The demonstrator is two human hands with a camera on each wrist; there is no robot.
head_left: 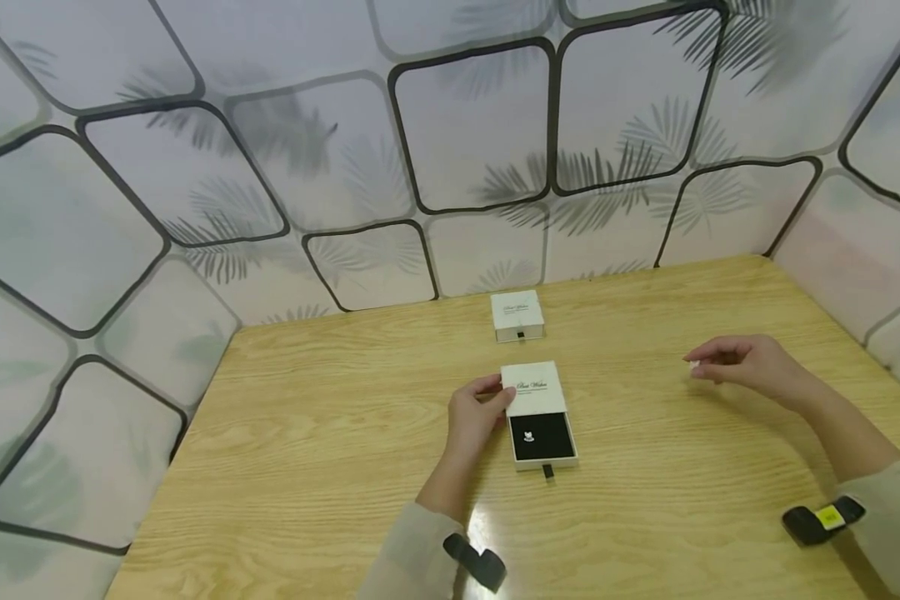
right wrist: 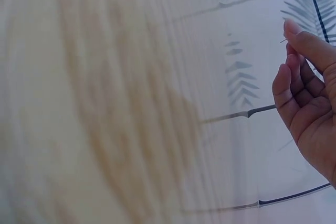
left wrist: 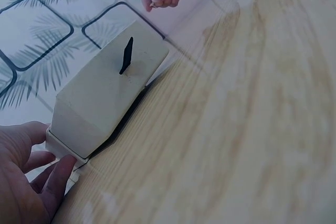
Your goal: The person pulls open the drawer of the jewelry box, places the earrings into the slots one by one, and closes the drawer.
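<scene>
A white sliding jewelry box (head_left: 534, 392) lies on the wooden table, its drawer pulled out toward the person. On the drawer's black insert (head_left: 552, 446) sits a small white bear-shaped earring (head_left: 528, 436). My left hand (head_left: 472, 417) grips the box's cover at its left side, thumb on the top. Well to the right and above the table, my right hand (head_left: 757, 367) pinches a tiny white earring (head_left: 693, 364) between thumb and fingertips. A thin pin (right wrist: 283, 41) sticks out from those fingertips in the right wrist view; the rest of the piece is mostly hidden.
A second white box (head_left: 517, 313), closed and with a black pull tab, stands behind the open one. The wooden table (head_left: 307, 467) meets a patterned wall covering (head_left: 472, 133) at the back and the right.
</scene>
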